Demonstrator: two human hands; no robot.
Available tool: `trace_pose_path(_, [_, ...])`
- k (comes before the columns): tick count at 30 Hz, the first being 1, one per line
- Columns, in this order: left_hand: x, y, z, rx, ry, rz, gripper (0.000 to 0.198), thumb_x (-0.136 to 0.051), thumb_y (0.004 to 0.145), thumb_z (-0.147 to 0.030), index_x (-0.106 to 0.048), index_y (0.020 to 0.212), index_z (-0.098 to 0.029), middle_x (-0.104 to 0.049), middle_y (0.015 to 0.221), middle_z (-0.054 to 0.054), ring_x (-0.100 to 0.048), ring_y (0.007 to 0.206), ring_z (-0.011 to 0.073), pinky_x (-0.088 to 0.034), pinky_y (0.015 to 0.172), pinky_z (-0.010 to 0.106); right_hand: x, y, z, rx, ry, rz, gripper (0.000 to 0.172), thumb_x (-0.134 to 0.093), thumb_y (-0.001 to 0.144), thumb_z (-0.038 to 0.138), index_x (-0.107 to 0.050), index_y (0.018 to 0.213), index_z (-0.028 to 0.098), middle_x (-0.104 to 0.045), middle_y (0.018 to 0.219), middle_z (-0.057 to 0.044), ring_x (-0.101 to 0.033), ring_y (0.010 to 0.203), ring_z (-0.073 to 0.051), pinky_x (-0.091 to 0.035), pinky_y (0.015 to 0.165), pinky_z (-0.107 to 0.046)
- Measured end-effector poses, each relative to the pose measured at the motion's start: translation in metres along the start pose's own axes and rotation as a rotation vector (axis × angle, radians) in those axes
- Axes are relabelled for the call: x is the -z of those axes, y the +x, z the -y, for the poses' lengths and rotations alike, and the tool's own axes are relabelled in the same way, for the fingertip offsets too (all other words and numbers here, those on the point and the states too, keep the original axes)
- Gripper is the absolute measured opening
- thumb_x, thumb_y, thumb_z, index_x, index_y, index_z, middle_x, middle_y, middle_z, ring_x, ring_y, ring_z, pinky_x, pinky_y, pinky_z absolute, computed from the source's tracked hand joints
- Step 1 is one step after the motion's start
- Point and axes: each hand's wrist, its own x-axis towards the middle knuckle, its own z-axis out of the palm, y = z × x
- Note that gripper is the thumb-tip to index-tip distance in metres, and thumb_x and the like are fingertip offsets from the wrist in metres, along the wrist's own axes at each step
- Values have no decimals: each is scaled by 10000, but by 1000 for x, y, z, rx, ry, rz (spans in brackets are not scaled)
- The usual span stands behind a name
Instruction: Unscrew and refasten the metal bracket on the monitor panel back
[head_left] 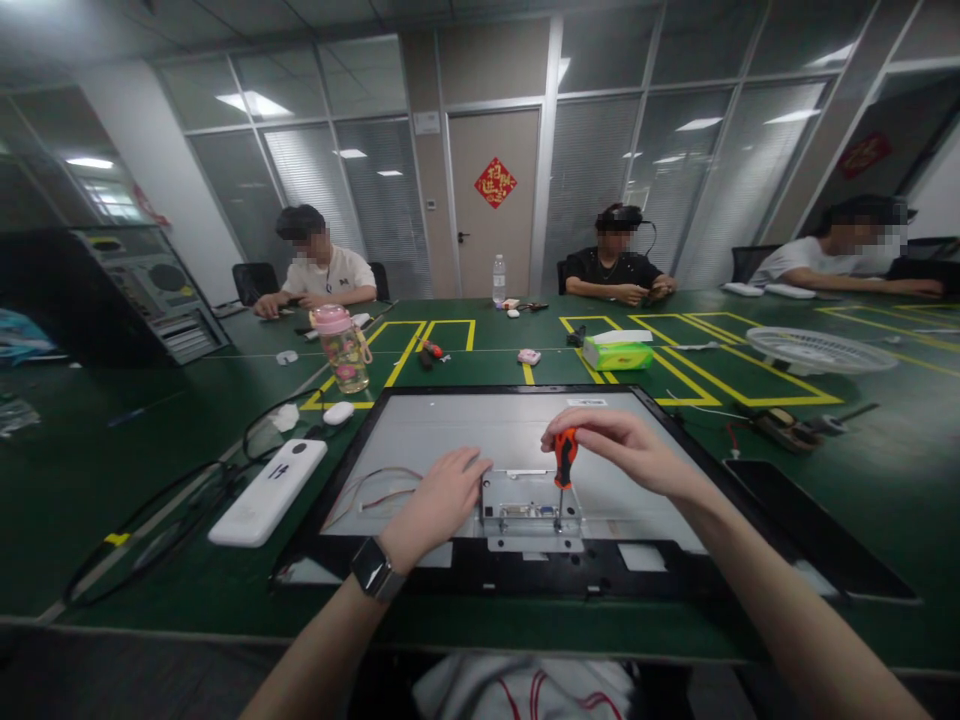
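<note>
A flat monitor panel (465,425) in a black frame lies face down before me. On its near part a silvery metal bracket (517,492) stands upright, with several video ports in its face. My left hand (448,495), wearing a watch at the wrist, grips the bracket's left edge; its fingertips are partly hidden. My right hand (619,445) has its fingers closed around the top of an orange and black screwdriver (565,462). The screwdriver points down, its tip at the right-hand port. Thin wires (375,490) lie on the panel left of my left hand.
Left of the panel are a white power bank (268,492), a black cable (150,510) and a pink-lidded bottle (343,350). A dark flat panel (817,525) lies to the right. Farther back are a green tissue pack (619,352) and a white round rack (817,350). Several people sit across the table.
</note>
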Motion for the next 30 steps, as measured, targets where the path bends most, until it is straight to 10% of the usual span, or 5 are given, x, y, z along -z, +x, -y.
trace_pose_path(5, [0,-1,-1,-2,-1,-14,398,-405,929,-132,-531,1304,-180,-511,1401,121,-476,1294,229,-359,1107,407,-12,5,-3,29,66,-73,165,-648,880,327,-740,929,199,-659,932,-63,-651,733,-154,-563,645,-281])
trace_pose_path(13, [-3,1,2,-16,2,-32,397,-410,921,-127,-539,1294,-168,-527,1378,125,-489,1274,236,-373,1096,395,-5,-15,-15,-21,139,-169,279,-587,924,348,-660,1182,268,-721,1069,-82,-688,969,-234,-569,839,-413])
trace_pose_path(20, [-1,-1,1,-8,-3,-21,405,-402,925,-131,-531,1307,-165,-518,1390,127,-478,1285,236,-366,1102,407,-11,-13,-18,126,-237,-440,134,-703,826,334,-748,916,246,-616,844,-41,-602,811,-196,-526,755,-343])
trace_pose_path(24, [-1,-1,2,-15,-17,-24,402,-391,929,-137,-526,1305,-183,-522,1386,119,-477,1288,224,-370,1099,407,-11,-16,-17,90,-175,-342,291,-479,965,362,-685,1137,250,-667,1091,-89,-646,950,-237,-511,863,-407])
trace_pose_path(30, [0,-1,1,-5,-21,-20,405,-390,926,-129,-531,1302,-185,-518,1385,119,-487,1276,227,-371,1097,408,-11,-17,-18,50,-111,-390,189,-614,898,318,-707,1050,258,-714,953,-63,-661,886,-226,-542,805,-385])
